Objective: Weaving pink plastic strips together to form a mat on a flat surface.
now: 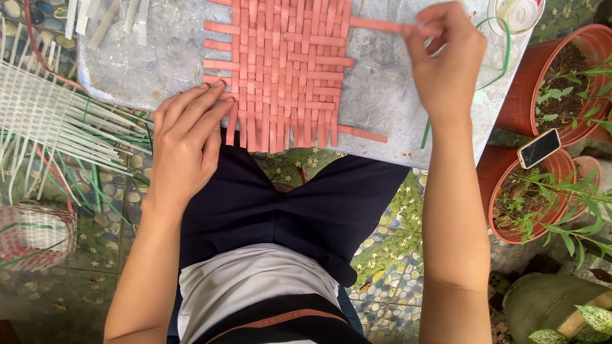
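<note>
The salmon-pink woven mat (284, 70) lies flat on the grey slab (382, 95), its lower strip ends hanging over the near edge above the person's lap, with bare slab to its right. The left hand (185, 150) rests palm down, fingers spread flat on the mat's lower left corner. The right hand (446, 60) is raised at the mat's upper right, pinching 1 loose pink strip (376, 25) between thumb and fingertips. White strips (57, 127) fan out at left; 2 terracotta pots (529, 89) stand right, a phone (539, 148) perched on the nearer one's rim.
</note>
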